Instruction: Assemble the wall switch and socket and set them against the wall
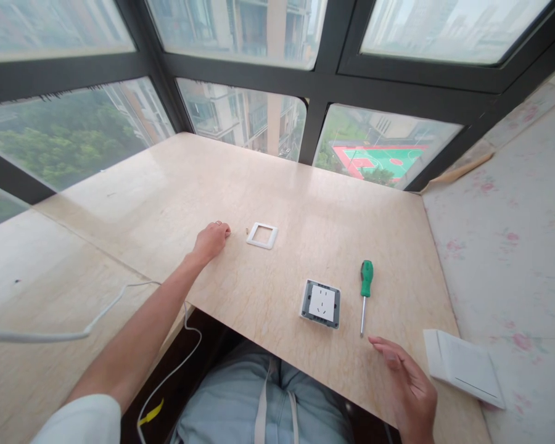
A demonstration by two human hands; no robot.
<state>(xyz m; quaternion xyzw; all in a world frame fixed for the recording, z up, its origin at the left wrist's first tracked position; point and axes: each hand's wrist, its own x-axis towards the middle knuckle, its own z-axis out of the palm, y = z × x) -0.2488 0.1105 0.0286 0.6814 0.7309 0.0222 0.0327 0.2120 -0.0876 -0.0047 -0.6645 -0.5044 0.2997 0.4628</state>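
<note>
My left hand (213, 240) rests on the tabletop with its fingers curled closed; whatever is inside them, if anything, is hidden. Just right of it lies a small screw-like piece (246, 231), too small to make out well, beside a square white socket frame (262, 235) with an open middle. Nearer to me sits a wall socket (322, 304), white-faced in a grey mount on a white box. To its right is a green-handled screwdriver (365, 280), its tip toward me. My right hand (409, 388) hovers by that tip, fingers loosely apart and holding nothing visible.
A white switch-like panel or box (465, 367) lies against the papered wall (504, 246) on the right. A white cable (97, 327) crosses the left side and hangs below the table edge, near a yellow tag (151, 413). Dark-framed windows (240, 74) border the marbled tabletop (259, 185).
</note>
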